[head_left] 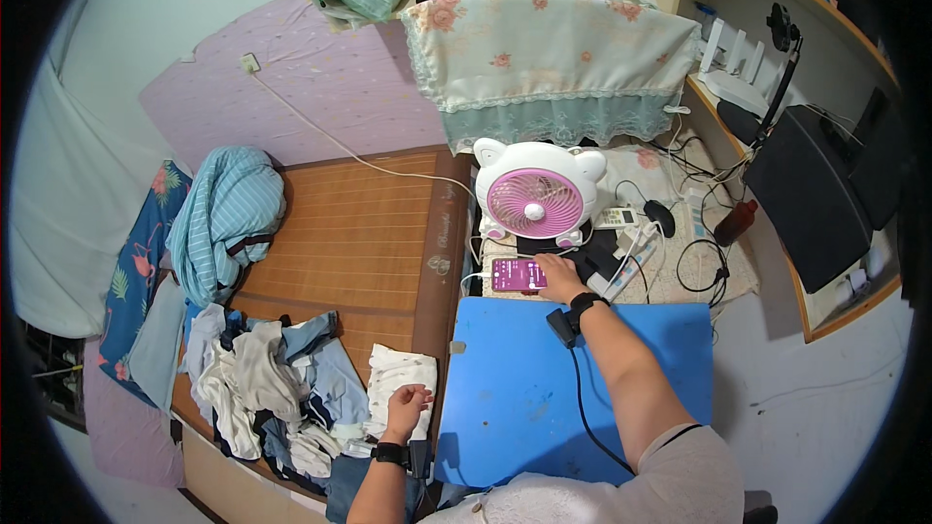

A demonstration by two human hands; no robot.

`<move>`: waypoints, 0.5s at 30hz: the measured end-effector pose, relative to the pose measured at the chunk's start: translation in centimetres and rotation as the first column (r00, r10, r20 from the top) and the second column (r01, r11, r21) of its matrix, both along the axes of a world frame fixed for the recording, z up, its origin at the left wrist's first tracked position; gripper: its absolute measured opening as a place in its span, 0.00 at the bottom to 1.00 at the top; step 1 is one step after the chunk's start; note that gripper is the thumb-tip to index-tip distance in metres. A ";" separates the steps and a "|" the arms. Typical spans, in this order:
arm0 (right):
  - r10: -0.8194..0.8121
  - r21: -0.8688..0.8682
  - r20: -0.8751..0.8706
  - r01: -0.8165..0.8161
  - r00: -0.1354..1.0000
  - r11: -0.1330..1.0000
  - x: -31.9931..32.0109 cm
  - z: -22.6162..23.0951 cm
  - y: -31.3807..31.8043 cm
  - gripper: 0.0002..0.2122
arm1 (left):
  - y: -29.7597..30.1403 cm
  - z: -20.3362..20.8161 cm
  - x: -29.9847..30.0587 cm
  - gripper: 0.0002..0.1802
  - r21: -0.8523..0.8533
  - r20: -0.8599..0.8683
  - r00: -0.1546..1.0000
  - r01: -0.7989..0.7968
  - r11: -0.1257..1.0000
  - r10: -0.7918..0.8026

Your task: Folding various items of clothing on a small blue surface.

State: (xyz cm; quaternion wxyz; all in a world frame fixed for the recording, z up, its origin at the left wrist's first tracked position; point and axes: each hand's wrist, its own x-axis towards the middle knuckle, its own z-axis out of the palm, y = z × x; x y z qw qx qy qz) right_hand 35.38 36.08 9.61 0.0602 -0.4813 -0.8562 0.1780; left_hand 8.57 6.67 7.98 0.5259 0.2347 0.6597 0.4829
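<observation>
My right hand [560, 278] reaches far forward and grips the right end of a phone [515, 275] with a lit pink-purple screen. Its screen faces up, and a white cable is plugged into its left end. My left hand [408, 411] hovers at or just above a folded white cloth [396, 378] with small dark marks; its fingers are loosely bent and hold nothing. To its left lies a heap of crumpled clothes [277, 378] in white, grey and blue. Both wrists wear black bands, the right one with a black cable.
A blue table [573, 388] stands before me. Beyond the phone are a white-and-pink fan [535, 196], a remote [615, 218], power strip [621, 270] and tangled cables. A brown mat [340, 233] covers the bed at left; a bundled blue striped cover [228, 218] lies there. A black monitor [808, 196] stands right.
</observation>
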 end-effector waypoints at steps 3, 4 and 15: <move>0.015 0.036 0.006 -0.015 1.000 0.999 0.0 -0.4 -0.4 0.34 | -0.7 0.2 0.1 0.09 0.005 -0.006 1.000 -0.017 1.000 0.017; 0.020 0.037 0.002 -0.020 1.000 0.999 -0.1 -0.2 -0.6 0.34 | -1.0 0.2 0.0 0.09 0.006 -0.010 1.000 -0.022 1.000 0.022; 0.001 0.107 -0.009 0.000 1.000 0.994 -0.2 0.6 -0.8 0.33 | -3.8 -0.2 0.5 0.10 0.005 -0.037 0.996 -0.082 0.997 0.083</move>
